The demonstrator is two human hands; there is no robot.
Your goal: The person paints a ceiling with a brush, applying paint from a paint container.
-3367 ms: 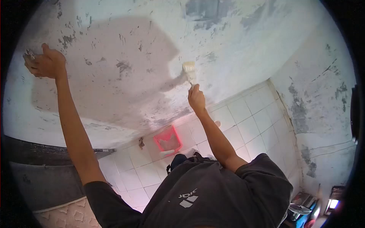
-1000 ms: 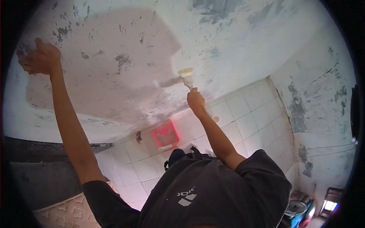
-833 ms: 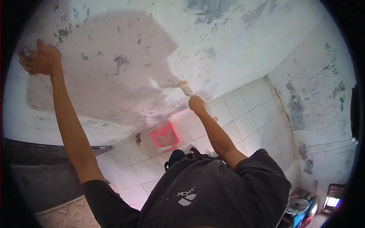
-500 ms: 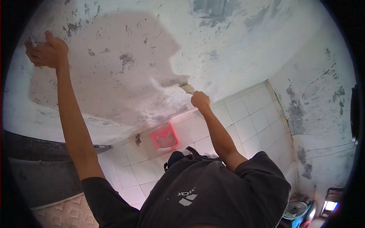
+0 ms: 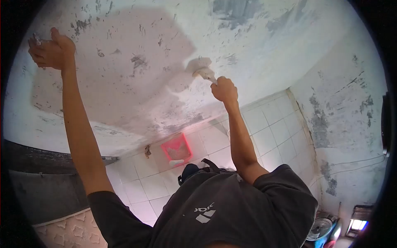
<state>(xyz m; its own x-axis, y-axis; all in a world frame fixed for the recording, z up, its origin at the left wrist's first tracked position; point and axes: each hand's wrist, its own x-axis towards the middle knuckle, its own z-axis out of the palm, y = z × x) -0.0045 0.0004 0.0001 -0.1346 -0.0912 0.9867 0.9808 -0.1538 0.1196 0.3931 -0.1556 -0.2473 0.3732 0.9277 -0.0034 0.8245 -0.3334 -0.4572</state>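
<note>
Plainly, in the head view, your right hand (image 5: 224,89) was clenched on the brush (image 5: 207,75), which slanted lengthwise away from it toward your left, head at the wall (image 5: 136,93) above its lower edge; whether your outstretched left hand (image 5: 53,51) held anything, I couldn't tell.

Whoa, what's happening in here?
A person is at a patchy wall with a brush. The right hand grips the brush close to the wall; whether it touches is hard to tell. The left hand is raised by the wall, maybe holding something too small to make out. A pink tray sits on the floor.
</note>
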